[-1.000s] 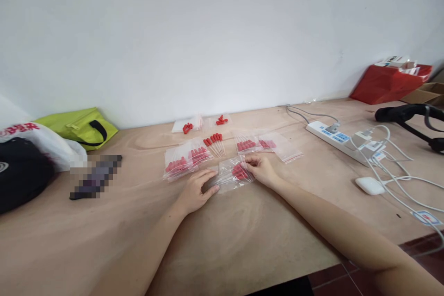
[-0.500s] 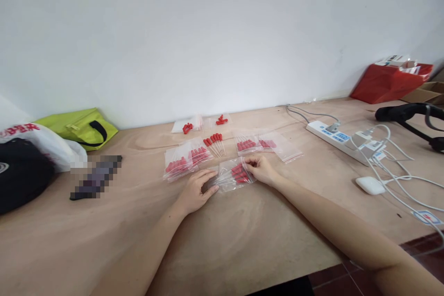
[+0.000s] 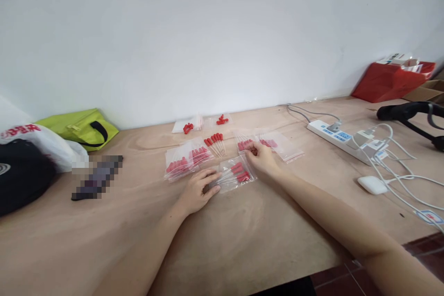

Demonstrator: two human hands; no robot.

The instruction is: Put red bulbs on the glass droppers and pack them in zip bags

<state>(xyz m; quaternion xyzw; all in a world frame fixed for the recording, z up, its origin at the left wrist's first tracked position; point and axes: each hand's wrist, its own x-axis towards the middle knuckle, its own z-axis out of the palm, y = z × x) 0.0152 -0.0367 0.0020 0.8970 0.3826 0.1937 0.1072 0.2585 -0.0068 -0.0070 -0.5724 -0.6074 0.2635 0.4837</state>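
In front of me lies a clear plastic bag point(image 3: 231, 176) with several red-bulbed droppers, stems pointing left. My left hand point(image 3: 198, 190) grips the bag's left end between thumb and fingers. My right hand point(image 3: 261, 158) is curled with fingertips together at the bag's upper right corner, partly covering a filled bag behind; what it pinches, if anything, is hidden. Loose droppers point(image 3: 215, 142) with red bulbs fan out beyond. Filled bags lie in a stack point(image 3: 178, 166) on the left, and more filled bags point(image 3: 286, 148) lie on the right.
Farther back lie small red bulbs point(image 3: 188, 127) on white bags and more red bulbs point(image 3: 222, 120). A power strip point(image 3: 333, 136) with cables and a white charger point(image 3: 373, 185) stand right. On the left are a blurred dark flat object point(image 3: 99, 178), a green bag point(image 3: 74, 122) and a black item point(image 3: 24, 175).
My right hand has moved slightly up, off the red bulbs at the bag's right side, so more of them show. My left hand stays at the bag's left end.
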